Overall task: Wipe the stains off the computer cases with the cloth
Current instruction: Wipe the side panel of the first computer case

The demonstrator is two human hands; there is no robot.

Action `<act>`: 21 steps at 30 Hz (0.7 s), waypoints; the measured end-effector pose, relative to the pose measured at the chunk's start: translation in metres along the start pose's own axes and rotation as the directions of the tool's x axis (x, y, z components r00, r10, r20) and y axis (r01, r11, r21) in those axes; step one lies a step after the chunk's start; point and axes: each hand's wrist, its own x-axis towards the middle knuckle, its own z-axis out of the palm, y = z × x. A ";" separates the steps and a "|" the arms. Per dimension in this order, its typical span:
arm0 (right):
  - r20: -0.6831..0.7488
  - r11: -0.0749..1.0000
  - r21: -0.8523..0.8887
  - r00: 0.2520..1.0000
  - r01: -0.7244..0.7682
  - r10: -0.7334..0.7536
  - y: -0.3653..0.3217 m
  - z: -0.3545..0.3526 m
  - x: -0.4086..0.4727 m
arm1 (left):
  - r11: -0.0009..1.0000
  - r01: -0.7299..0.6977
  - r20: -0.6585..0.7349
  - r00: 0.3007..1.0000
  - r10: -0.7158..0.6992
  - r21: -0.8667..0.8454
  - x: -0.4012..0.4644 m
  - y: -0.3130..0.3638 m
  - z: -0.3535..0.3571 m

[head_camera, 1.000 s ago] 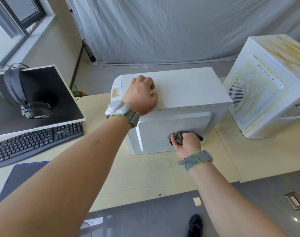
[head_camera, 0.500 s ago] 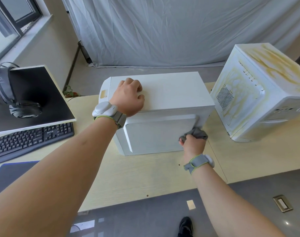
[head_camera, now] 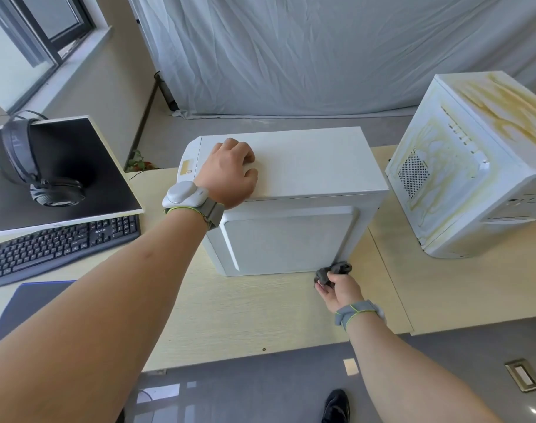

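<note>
A white computer case (head_camera: 294, 239) stands in the middle of the desk. My left hand (head_camera: 230, 172) rests on its top near the left end, fingers curled, holding nothing. My right hand (head_camera: 340, 290) grips a crumpled grey cloth (head_camera: 332, 270) at the case's lower right front corner, down at desk level. A second white case (head_camera: 462, 184) stands to the right, tilted, with yellow-brown stains across its top and side.
The light wooden desk (head_camera: 245, 312) also carries a black keyboard (head_camera: 59, 245), a dark mat (head_camera: 25, 303) and a monitor (head_camera: 77, 166) with headphones (head_camera: 31, 166) hung on it, all at the left. A white sheet hangs behind. My shoe (head_camera: 337, 407) shows on the grey floor.
My right hand has drawn the cloth from the middle of the case's front panel to the right, then down to its lower right corner. My left hand stays on the top.
</note>
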 end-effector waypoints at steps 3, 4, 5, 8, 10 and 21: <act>-0.026 1.000 0.019 1.000 0.007 -0.007 -0.008 0.016 0.003 | 1.000 0.004 0.007 1.000 -0.004 -0.003 0.000 0.002 0.000; -0.031 0.999 0.038 0.999 0.016 -0.015 -0.012 0.021 0.000 | 1.000 0.004 0.005 1.000 -0.004 0.000 0.001 0.002 -0.001; -0.029 0.997 0.067 0.999 0.045 -0.043 -0.015 0.024 -0.004 | 1.000 0.004 0.007 1.000 -0.004 0.002 0.000 0.001 0.000; -0.024 0.966 0.096 0.971 0.239 -0.237 -0.033 0.038 -0.040 | 1.000 0.000 0.004 1.000 0.000 0.008 0.000 0.001 0.000; -0.007 0.898 0.123 0.905 0.422 -0.424 -0.048 0.052 -0.076 | 1.000 -0.001 0.005 1.000 0.001 0.014 -0.001 0.001 0.001; 0.472 -0.072 -0.478 0.187 0.875 -0.861 -0.016 0.098 -0.151 | 1.000 0.008 0.022 1.000 -0.008 0.003 -0.001 0.002 0.000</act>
